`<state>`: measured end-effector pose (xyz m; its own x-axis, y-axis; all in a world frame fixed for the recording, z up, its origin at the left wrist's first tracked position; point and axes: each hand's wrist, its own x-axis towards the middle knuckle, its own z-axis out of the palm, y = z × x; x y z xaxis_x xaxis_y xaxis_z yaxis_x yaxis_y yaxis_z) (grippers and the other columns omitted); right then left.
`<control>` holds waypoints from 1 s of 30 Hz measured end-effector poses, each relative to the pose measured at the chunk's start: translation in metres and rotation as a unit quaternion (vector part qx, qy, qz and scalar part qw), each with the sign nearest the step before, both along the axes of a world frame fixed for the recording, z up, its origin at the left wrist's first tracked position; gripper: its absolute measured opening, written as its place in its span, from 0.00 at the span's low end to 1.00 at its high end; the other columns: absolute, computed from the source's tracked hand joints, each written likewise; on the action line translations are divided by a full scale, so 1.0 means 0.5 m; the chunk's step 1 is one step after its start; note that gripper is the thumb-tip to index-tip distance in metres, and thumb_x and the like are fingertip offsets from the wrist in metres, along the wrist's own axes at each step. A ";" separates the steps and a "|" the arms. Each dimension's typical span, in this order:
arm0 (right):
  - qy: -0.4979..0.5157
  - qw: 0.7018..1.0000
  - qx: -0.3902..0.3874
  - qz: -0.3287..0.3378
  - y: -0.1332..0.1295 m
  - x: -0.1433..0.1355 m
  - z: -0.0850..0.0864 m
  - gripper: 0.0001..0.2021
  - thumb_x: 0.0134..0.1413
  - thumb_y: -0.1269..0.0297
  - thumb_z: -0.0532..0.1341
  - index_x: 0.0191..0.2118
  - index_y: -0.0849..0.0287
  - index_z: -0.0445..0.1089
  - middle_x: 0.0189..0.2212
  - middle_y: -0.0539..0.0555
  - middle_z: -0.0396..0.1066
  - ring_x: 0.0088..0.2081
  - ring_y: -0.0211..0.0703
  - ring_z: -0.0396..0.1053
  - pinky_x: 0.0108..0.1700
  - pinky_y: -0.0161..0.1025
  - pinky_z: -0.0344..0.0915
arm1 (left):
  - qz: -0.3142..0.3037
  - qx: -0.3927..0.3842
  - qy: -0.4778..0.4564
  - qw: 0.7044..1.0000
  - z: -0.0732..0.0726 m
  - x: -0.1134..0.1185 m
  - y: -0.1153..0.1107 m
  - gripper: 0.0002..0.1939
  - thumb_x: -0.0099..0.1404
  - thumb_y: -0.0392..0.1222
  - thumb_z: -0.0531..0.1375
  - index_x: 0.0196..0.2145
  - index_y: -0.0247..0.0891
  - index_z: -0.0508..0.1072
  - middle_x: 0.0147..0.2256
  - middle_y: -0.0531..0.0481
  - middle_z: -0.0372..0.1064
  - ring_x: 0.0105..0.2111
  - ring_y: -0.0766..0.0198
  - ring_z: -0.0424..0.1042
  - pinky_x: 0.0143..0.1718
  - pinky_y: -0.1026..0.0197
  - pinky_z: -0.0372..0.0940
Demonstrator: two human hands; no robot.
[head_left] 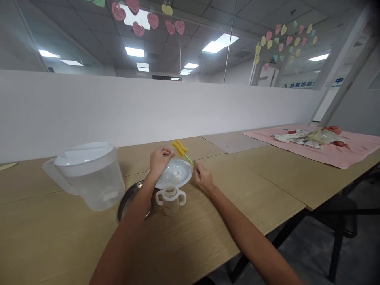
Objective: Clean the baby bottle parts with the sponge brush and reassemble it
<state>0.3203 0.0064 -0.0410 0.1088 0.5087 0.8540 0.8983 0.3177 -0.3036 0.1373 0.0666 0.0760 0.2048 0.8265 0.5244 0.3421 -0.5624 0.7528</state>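
Baby bottle [171, 201]: stood nearest, on the table [208, 237].
Right hand [202, 177]: grasped the yellow sponge brush [179, 148].
Left hand [159, 159]: pinched a clear small part, unclear.

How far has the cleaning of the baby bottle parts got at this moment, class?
Looks done: the handled bottle stands open on the table, its top off. In hand: the left hand holds a small clear part while the right hand works the yellow sponge brush at it, above the white plate. Left, probably: the bottle itself; the lidded pitcher stands untouched.
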 end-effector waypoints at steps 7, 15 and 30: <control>-0.009 1.000 0.003 -0.015 -0.016 -0.006 0.014 0.16 0.57 0.64 0.47 0.45 0.62 0.67 0.31 0.56 0.72 0.24 0.36 0.65 0.30 0.32 0.61 | -0.062 -0.071 -0.053 0.994 0.020 0.000 -0.016 0.08 0.53 0.41 0.58 0.28 0.33 0.71 0.28 0.45 0.73 0.30 0.62 0.72 0.33 0.63 0.63; 0.003 0.999 0.020 0.025 -0.027 -0.023 0.026 0.15 0.56 0.63 0.49 0.44 0.64 0.65 0.25 0.54 0.70 0.21 0.35 0.62 0.28 0.32 0.59 | -0.081 -0.116 -0.033 0.989 0.023 -0.009 -0.031 0.12 0.58 0.45 0.54 0.29 0.33 0.69 0.30 0.45 0.71 0.33 0.60 0.70 0.38 0.59 0.62; 0.115 0.993 0.010 0.018 -0.033 -0.046 0.043 0.20 0.61 0.57 0.41 0.41 0.63 0.65 0.18 0.50 0.63 0.19 0.36 0.59 0.24 0.32 0.54 | -0.241 -0.366 -0.335 0.834 0.058 -0.006 -0.047 0.09 0.61 0.38 0.50 0.24 0.37 0.63 0.26 0.51 0.66 0.39 0.61 0.70 0.42 0.53 0.65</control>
<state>0.2975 -0.0099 -0.0196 0.2834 0.4995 0.8187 0.7941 0.3564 -0.4924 0.1344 0.0430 0.1049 0.4697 0.8816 0.0463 -0.4267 0.1808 0.8861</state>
